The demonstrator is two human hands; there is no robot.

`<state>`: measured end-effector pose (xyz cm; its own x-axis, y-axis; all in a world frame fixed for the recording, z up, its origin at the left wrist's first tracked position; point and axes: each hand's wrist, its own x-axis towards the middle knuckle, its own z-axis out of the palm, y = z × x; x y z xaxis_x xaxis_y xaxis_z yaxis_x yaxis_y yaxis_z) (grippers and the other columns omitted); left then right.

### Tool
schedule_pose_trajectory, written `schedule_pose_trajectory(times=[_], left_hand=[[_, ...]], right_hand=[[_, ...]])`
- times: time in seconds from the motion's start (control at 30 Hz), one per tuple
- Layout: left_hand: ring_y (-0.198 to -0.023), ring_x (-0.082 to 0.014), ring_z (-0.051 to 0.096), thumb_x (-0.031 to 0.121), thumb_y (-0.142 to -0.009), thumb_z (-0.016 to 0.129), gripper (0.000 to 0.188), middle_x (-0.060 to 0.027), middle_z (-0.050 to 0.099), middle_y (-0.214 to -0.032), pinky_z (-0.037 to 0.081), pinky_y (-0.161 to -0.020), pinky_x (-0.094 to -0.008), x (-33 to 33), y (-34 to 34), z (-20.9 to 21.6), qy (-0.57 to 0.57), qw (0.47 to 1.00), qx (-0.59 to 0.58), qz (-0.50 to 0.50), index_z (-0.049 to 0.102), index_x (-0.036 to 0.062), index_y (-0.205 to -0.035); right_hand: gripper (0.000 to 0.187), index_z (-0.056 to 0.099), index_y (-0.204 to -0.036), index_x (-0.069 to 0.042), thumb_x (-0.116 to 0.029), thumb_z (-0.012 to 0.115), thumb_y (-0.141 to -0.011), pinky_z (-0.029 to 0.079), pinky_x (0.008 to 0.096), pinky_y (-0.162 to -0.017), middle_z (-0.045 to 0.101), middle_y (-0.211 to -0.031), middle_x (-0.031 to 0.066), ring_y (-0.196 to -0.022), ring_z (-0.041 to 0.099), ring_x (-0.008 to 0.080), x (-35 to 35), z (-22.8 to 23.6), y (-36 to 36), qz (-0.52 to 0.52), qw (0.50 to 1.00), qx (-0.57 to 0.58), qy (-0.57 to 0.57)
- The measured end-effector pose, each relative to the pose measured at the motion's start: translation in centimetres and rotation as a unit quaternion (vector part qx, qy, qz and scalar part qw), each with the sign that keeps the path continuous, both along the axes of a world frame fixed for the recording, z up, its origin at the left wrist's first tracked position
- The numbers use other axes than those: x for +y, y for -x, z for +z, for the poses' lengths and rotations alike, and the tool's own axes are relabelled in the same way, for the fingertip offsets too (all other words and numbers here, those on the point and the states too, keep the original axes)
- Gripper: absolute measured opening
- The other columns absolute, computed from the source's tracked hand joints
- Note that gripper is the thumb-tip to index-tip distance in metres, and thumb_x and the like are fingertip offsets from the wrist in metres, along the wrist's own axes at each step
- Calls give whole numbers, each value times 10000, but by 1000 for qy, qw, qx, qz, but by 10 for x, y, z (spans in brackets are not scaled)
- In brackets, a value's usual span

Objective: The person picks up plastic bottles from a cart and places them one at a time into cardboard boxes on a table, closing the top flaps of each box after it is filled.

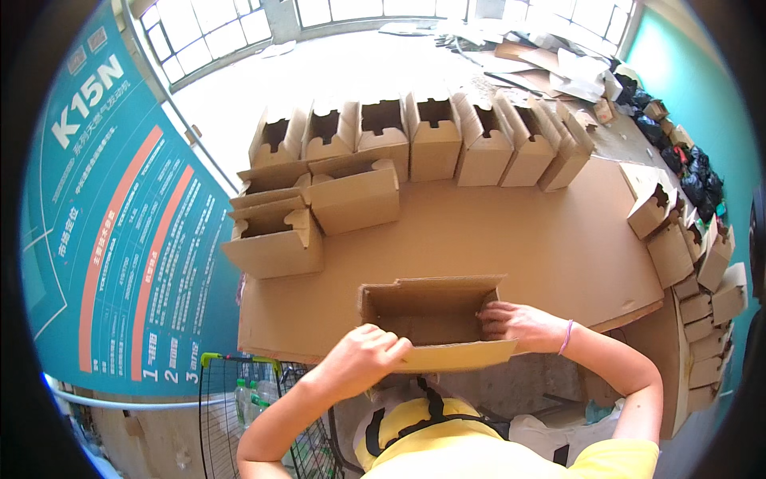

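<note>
An open-topped cardboard box (pixel 431 356) lies at the front edge of the cardboard-covered table (pixel 511 231), its dark inside facing up. My left hand (pixel 365 350) is closed over the box's near wall at the left corner. At the right end, my right hand (pixel 520 326) grips the end wall, its fingers curled inside. The tips of those fingers are partly hidden by the box. A purple band circles my right wrist.
Several open brown boxes (pixel 433 136) stand in a row along the table's far edge, with more boxes (pixel 355 195) at the left. Other boxes (pixel 670 254) are stacked right. A wire cart (pixel 219 415) with bottles stands near left, beside a teal banner (pixel 120 239). Flattened cardboard and black bags (pixel 702 184) lie beyond.
</note>
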<state>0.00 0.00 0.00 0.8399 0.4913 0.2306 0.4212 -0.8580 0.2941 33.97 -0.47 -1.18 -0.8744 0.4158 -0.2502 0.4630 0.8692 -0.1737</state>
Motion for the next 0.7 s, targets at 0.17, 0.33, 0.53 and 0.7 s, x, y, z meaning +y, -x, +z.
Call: schedule_pose_trajectory(times=[0.17,0.33,0.53,0.7], left_hand=[[-646,-182,578,160,-793,643,136,-23,496,-657,453,-617,-297,-45,-6,-20,-8,999,13,34,533,96,-840],[-629,-159,560,151,-763,642,136,-7,499,-664,437,-611,-288,-54,-9,-22,-56,997,-6,46,553,100,-852],[-691,-167,575,131,-767,611,110,-11,534,-711,458,-696,-292,-52,2,-14,-84,994,21,74,560,96,-858],[-951,-222,648,81,-813,639,129,-94,674,-1037,486,-966,-403,-79,42,-18,-102,968,-160,166,623,60,-939]], right_hand=[[436,615,-1093,-38,-109,720,-676,418,392,-1052,603,-1189,112,-1211,506,303,-6,30,8,-117,984,129,24],[680,487,-1340,-20,-264,769,-771,406,445,-1053,573,-1292,148,-1198,544,309,-28,71,49,-140,924,301,190],[215,621,-923,-51,-97,665,-717,507,403,-853,668,-843,98,-845,656,272,-20,4,79,-107,993,35,24],[326,669,-1005,-82,-52,672,-680,522,390,-663,664,-771,123,-766,658,300,-12,16,89,-185,983,22,-1]])
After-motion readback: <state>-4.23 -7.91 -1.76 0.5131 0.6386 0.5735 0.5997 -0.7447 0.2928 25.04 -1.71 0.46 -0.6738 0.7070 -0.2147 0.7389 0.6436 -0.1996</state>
